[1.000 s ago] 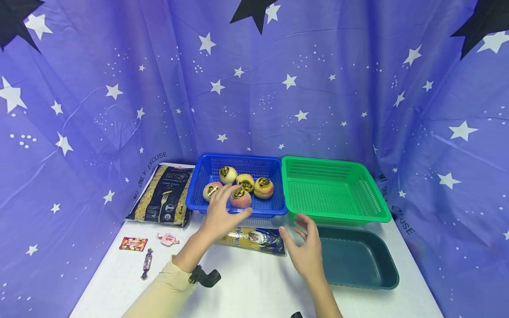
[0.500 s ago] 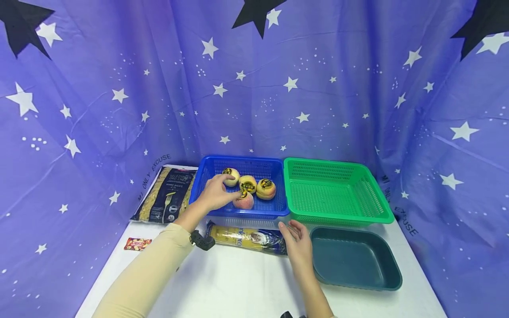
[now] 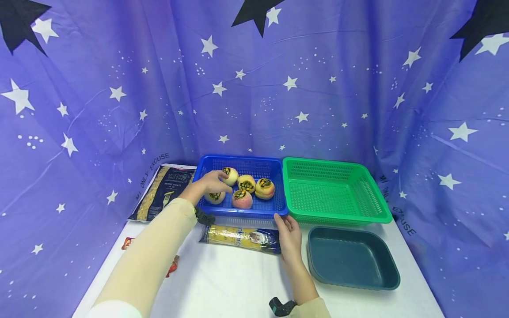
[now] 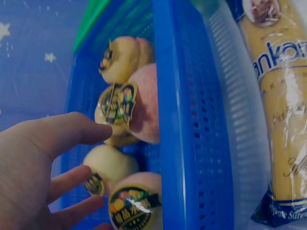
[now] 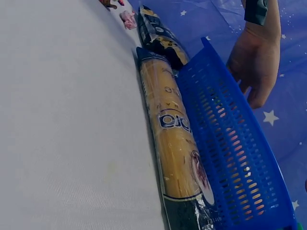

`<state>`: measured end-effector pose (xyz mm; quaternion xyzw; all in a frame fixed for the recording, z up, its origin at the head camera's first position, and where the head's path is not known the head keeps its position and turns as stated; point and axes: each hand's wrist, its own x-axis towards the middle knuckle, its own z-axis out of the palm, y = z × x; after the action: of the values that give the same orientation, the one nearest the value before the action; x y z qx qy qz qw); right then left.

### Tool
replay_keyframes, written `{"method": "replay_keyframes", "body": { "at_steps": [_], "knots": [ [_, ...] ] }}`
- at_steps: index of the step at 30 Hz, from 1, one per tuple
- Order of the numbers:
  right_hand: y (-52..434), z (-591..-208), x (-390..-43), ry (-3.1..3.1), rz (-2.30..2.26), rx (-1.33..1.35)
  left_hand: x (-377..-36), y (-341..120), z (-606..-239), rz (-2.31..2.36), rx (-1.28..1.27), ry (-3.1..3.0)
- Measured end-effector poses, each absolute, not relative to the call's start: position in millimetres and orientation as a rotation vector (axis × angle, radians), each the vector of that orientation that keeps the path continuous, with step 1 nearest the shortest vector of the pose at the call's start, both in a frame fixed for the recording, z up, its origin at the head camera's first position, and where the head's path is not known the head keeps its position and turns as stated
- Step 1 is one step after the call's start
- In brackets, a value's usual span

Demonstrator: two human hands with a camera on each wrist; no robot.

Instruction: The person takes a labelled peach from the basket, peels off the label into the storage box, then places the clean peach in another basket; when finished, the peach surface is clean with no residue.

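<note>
Several peaches (image 3: 242,199) with dark stickers lie in the blue basket (image 3: 274,211). My left hand (image 3: 212,182) reaches over the left side of that basket. In the left wrist view the same hand (image 4: 43,163) has its thumb and fingers spread over the peaches, near a pale peach (image 4: 112,165); whether a fingertip touches it I cannot tell. My right hand (image 3: 291,238) is at the basket's front right corner, its fingertips close to or on the rim, beside the end of a spaghetti pack (image 3: 242,237). The right wrist view does not show the right hand.
A green basket (image 3: 338,216) stands right of the blue one, with a dark teal tray (image 3: 351,258) in front. At the left lies a penne bag (image 3: 161,194), partly behind my left arm. Wrapped sweets (image 3: 127,243) are partly covered by the sleeve.
My left hand has drawn slightly left over the peaches, uncovering the front ones. My right hand has moved left and up from near the teal tray to the blue basket's corner.
</note>
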<state>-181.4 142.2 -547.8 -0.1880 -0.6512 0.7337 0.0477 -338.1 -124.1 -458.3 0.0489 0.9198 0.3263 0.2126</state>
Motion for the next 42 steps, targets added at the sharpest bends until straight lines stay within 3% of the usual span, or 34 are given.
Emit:
{"method": "replay_keyframes", "body": {
  "at_steps": [24,33,42],
  "knots": [
    [135,-560,-205,-1.939,2.215,-0.631,-350,-136,-491,1.172,-0.128,2.455],
    [141,-562,-209,-1.928,2.222,-0.65,-346,-129,-490,1.231,-0.281,2.538],
    [143,-565,-207,-1.946,2.228,-0.639,-328,-124,-476,1.363,-0.199,2.554]
  ]
}}
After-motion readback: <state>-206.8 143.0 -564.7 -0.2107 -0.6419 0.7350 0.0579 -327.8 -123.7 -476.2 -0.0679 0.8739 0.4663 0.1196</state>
